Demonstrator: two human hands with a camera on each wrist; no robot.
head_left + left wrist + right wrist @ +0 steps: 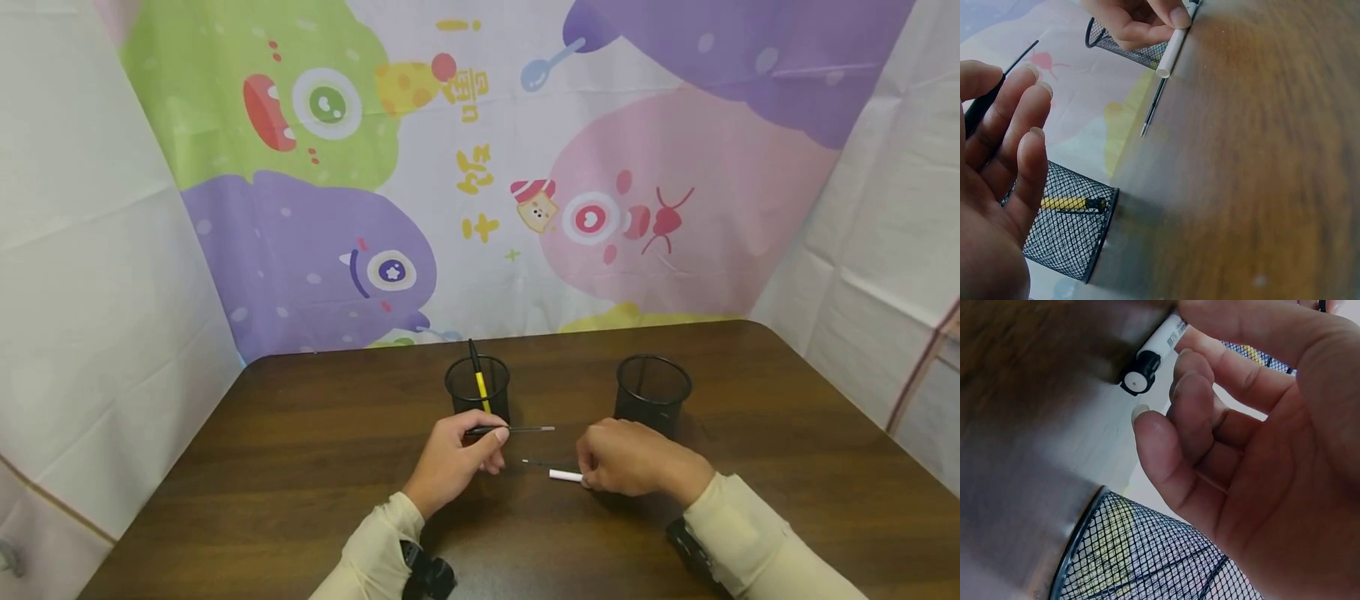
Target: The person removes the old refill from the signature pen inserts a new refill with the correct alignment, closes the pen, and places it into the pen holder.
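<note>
In the head view my left hand (pixel 457 454) pinches a slim black stick-like tool (pixel 531 429) between thumb and fingers. Its thin shaft points right; in the left wrist view a thicker black grip (pixel 982 103) lies in the hand. My right hand (pixel 637 457) pinches a white pen barrel (pixel 565 476), low over the table, open end facing left. The right wrist view shows the barrel's black end (pixel 1141 374) with a clip. A thin dark pen refill (pixel 1154 107) runs alongside the barrel and sticks out past its open end, its tip toward my left hand.
Behind my left hand stands a black mesh pen cup (pixel 477 397) with a yellow and black pen (pixel 481 382) in it. Another mesh cup (pixel 653 392) stands behind my right hand. A cartoon-printed cloth (pixel 495 292) hangs at the far edge of the brown wooden table (pixel 337 433).
</note>
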